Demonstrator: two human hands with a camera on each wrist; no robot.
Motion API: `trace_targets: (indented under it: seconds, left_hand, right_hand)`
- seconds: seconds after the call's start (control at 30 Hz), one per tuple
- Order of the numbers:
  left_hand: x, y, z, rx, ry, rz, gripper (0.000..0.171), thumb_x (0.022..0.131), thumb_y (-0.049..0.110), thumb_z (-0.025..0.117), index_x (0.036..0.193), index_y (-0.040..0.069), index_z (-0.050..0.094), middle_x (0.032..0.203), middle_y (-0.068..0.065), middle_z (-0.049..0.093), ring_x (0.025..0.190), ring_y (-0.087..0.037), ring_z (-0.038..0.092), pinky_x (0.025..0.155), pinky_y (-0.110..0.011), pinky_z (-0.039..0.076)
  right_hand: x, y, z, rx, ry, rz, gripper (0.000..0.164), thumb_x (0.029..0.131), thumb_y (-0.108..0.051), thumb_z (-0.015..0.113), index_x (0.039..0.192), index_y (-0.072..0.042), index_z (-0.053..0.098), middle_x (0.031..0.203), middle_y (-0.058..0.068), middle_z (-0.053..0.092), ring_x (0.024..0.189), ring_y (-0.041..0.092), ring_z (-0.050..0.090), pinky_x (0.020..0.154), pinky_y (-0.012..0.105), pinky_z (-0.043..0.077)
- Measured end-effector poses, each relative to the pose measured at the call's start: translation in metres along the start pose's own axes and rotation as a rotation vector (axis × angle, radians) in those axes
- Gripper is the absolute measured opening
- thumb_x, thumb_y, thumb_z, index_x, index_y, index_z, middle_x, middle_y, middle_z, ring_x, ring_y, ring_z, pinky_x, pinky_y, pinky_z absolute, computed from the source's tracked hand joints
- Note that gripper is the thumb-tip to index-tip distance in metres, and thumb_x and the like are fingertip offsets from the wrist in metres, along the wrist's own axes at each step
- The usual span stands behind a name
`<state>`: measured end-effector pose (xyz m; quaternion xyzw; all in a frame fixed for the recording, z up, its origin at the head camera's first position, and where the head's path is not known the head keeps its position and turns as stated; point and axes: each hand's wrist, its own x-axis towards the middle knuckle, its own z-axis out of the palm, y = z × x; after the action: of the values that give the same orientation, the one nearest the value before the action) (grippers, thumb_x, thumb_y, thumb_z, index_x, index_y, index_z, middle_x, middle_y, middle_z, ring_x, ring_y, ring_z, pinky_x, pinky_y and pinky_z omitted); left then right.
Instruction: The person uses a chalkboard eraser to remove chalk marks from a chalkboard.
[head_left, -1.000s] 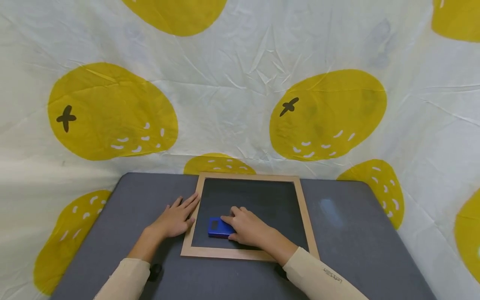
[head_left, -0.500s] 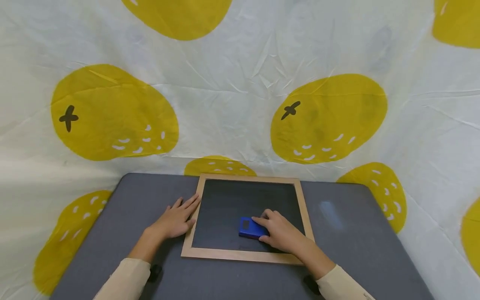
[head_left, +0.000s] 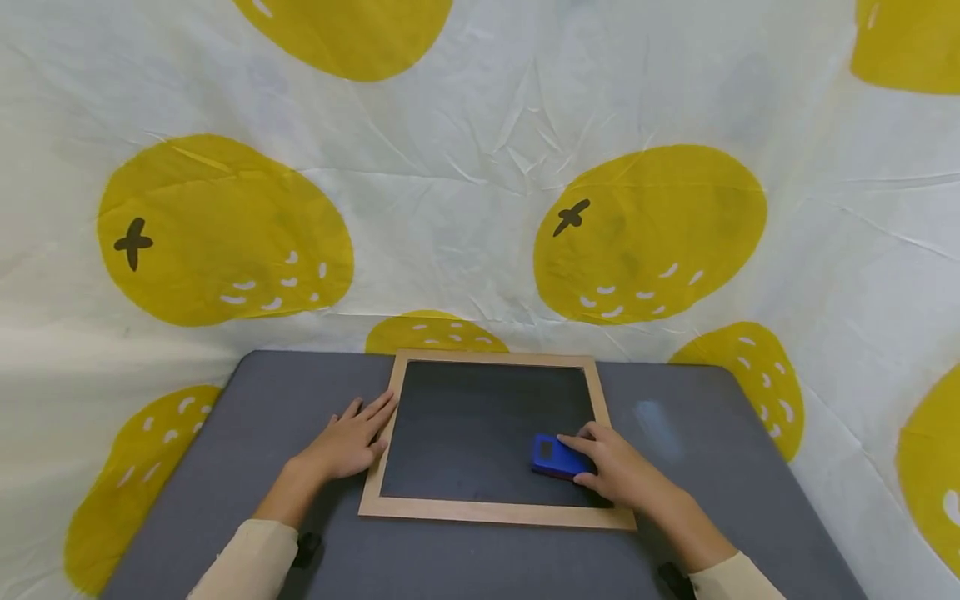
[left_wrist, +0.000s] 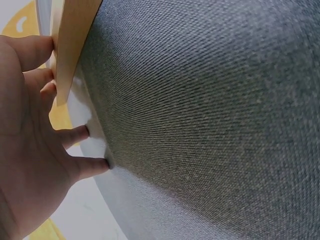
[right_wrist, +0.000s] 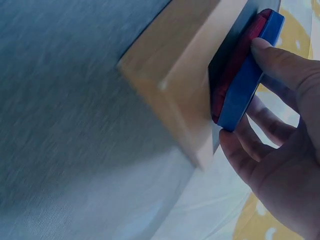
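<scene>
A small chalkboard [head_left: 465, 425] in a light wooden frame lies flat on the grey table. With thumb and fingers my right hand [head_left: 626, 467] grips a blue board eraser [head_left: 553, 457] by its right end, on the lower right of the black surface. In the right wrist view the eraser [right_wrist: 248, 75] shows a blue back and a dark red pad facing the board. My left hand [head_left: 343, 443] rests at the board's left edge, fingers spread. The left wrist view shows its thumb and some fingers touching the wooden frame [left_wrist: 72, 45], with other fingertips on the table.
The grey table [head_left: 727, 500] extends around the board, with a pale whitish smear [head_left: 660, 429] on its right side. Behind it hangs a white cloth [head_left: 442, 225] printed with large yellow fruit shapes.
My right hand has slid the eraser rightward across the chalkboard, from its lower left to its lower right. The left hand has stayed at the left edge of the frame.
</scene>
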<state>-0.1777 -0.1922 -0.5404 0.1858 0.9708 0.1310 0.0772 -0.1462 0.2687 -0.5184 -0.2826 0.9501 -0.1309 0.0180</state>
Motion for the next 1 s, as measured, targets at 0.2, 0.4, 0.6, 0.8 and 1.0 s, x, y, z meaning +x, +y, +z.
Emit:
trace_targets:
  seconds: [0.2, 0.4, 0.6, 0.8, 1.0]
  left_hand:
    - [0.001, 0.001, -0.001, 0.009, -0.011, -0.005, 0.066, 0.108, 0.034, 0.049, 0.167, 0.020, 0.023, 0.174, -0.003, 0.018, 0.151, -0.057, 0.024, 0.106, -0.085, 0.024]
    - [0.001, 0.002, -0.002, 0.004, -0.020, -0.005, 0.066, 0.108, 0.033, 0.050, 0.167, 0.020, 0.023, 0.174, -0.004, 0.018, 0.151, -0.058, 0.024, 0.106, -0.085, 0.023]
    - [0.002, 0.002, -0.002, 0.010, -0.019, -0.001, 0.067, 0.108, 0.034, 0.050, 0.167, 0.022, 0.022, 0.174, -0.002, 0.018, 0.151, -0.058, 0.024, 0.106, -0.085, 0.024]
    - [0.002, 0.001, -0.001, 0.009, -0.014, 0.003, 0.067, 0.107, 0.032, 0.052, 0.167, 0.021, 0.023, 0.174, -0.003, 0.019, 0.150, -0.058, 0.025, 0.105, -0.085, 0.025]
    - [0.002, 0.002, -0.003, 0.000, -0.014, -0.005, 0.067, 0.107, 0.032, 0.051, 0.167, 0.020, 0.023, 0.174, -0.003, 0.019, 0.150, -0.058, 0.025, 0.106, -0.085, 0.024]
  right_hand:
    - [-0.006, 0.009, -0.001, 0.015, -0.006, 0.023, 0.058, 0.087, -0.021, 0.085, 0.141, -0.011, 0.065, 0.117, 0.007, 0.061, 0.102, 0.022, 0.058, 0.087, 0.046, 0.054]
    - [-0.007, 0.008, -0.002, 0.043, 0.019, 0.016, 0.060, 0.086, -0.022, 0.086, 0.141, -0.013, 0.066, 0.117, 0.005, 0.060, 0.102, 0.020, 0.057, 0.087, 0.044, 0.054]
    - [-0.009, 0.010, -0.002, 0.089, 0.082, 0.047, 0.064, 0.086, -0.023, 0.086, 0.144, -0.013, 0.063, 0.123, 0.008, 0.060, 0.108, 0.023, 0.057, 0.090, 0.047, 0.055]
    - [-0.013, 0.022, -0.010, 0.109, 0.204, 0.101, 0.068, 0.083, -0.023, 0.088, 0.145, -0.009, 0.061, 0.119, 0.013, 0.061, 0.099, 0.022, 0.058, 0.078, 0.039, 0.054]
    - [-0.018, 0.043, -0.022, 0.098, 0.295, 0.139, 0.068, 0.083, -0.021, 0.088, 0.143, -0.002, 0.060, 0.116, 0.020, 0.061, 0.094, 0.028, 0.060, 0.074, 0.043, 0.054]
